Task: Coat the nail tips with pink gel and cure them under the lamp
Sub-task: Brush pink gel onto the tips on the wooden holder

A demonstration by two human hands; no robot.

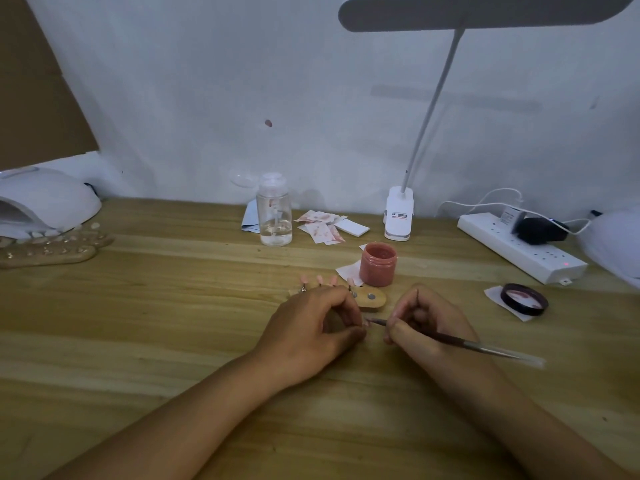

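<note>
At frame centre your left hand (311, 323) pinches a nail tip (365, 322) steady for the brush (457, 340) your right hand (427, 320) grips pencil-style, with the gel jar (377, 266) just above for dipping.

Clear pump bottle (274, 213) sits well out past the left hand (308, 327), up by the wall, with a mess of pink-stained paper slips (322, 230) just to its right. Straight beyond the right hand (426, 323) is a white desk lamp (399, 216), its neck leaning up and to the right. Farther right of that hand there's a white power strip (519, 247) with a black plug (540, 230) on it and a little red light glowing.
</note>
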